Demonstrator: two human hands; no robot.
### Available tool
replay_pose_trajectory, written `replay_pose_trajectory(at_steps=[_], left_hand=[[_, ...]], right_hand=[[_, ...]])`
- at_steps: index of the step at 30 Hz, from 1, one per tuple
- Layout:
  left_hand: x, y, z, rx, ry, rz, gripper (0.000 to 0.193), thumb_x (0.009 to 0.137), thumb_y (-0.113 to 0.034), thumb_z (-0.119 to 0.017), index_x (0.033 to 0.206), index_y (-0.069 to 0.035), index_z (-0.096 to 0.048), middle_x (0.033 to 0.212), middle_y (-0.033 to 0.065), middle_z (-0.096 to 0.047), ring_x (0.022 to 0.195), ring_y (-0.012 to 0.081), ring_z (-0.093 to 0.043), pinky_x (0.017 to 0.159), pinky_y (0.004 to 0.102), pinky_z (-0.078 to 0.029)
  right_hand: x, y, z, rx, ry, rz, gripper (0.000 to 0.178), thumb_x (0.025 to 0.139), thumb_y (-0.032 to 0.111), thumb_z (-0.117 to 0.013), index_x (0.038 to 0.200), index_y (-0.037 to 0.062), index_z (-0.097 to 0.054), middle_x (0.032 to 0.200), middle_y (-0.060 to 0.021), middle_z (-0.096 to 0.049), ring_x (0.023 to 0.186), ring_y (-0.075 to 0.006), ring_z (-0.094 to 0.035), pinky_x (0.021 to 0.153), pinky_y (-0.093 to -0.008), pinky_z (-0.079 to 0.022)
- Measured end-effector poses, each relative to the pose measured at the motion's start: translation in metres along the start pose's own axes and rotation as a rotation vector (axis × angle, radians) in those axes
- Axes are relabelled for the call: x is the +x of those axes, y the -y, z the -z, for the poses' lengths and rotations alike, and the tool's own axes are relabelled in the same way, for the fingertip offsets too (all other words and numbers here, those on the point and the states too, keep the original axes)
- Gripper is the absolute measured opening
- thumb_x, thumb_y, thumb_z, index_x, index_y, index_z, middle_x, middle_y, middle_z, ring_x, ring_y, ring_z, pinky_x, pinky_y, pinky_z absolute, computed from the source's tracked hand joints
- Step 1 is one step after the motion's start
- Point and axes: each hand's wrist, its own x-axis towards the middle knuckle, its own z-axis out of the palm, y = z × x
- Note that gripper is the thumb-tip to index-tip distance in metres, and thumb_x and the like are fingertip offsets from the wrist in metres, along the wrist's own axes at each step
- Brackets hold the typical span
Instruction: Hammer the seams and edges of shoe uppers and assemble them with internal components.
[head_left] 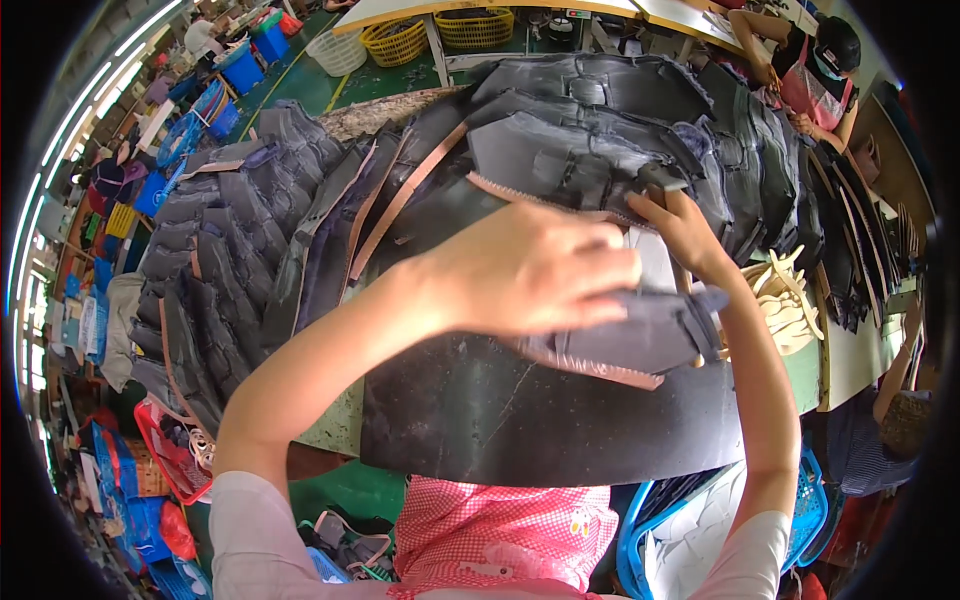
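Over the middle of a black work board, my left hand reaches across from the left. Its fingers are curled and blurred, so their grip is unclear. Right beside them lies a dark grey sheet piece with a pinkish, zigzag-cut edge, tilted above the board. A little farther off, my right hand has its thumb and fingers closed on the near edge of a dark grey panel. That panel belongs to a pile of similar dark panels, and its near edge shows the same pinkish toothed strip.
Stacks of dark panels cover the left side. Pale curved strips lie in a heap at right. A blue basket stands below the board, a red basket at lower left. Another person works at the far right.
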Motion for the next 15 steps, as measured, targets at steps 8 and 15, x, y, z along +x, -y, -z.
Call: replay_pose_trajectory(at_steps=[8, 15], left_hand=[[-0.131, -0.107, -0.017, -0.643, 0.245, 0.880, 0.033, 0.092, -0.022, -0.072, 0.117, -0.004, -0.058, 0.100, 0.0135, -0.069, 0.083, 0.0367, -0.069, 0.069, 0.0400, -0.054], [-0.140, -0.119, -0.043, -0.132, 0.165, 0.780, 0.041, 0.084, -0.019, -0.076, 0.121, -0.008, -0.061, 0.091, 0.0100, -0.067, 0.085, 0.0299, -0.063, 0.078, 0.0422, -0.051]], right_hand=[[-0.098, 0.086, 0.019, 0.162, 0.135, -0.096, 0.033, 0.105, 0.030, -0.056, 0.127, 0.0071, -0.065, 0.073, 0.0020, -0.057, 0.058, -0.0050, -0.045, 0.051, -0.0241, -0.035], [-0.200, 0.105, -0.030, 0.141, 0.633, -0.029, 0.015, 0.095, 0.012, -0.064, 0.099, -0.0024, -0.059, 0.073, -0.0123, -0.055, 0.059, -0.0274, -0.059, 0.055, -0.0361, -0.043]])
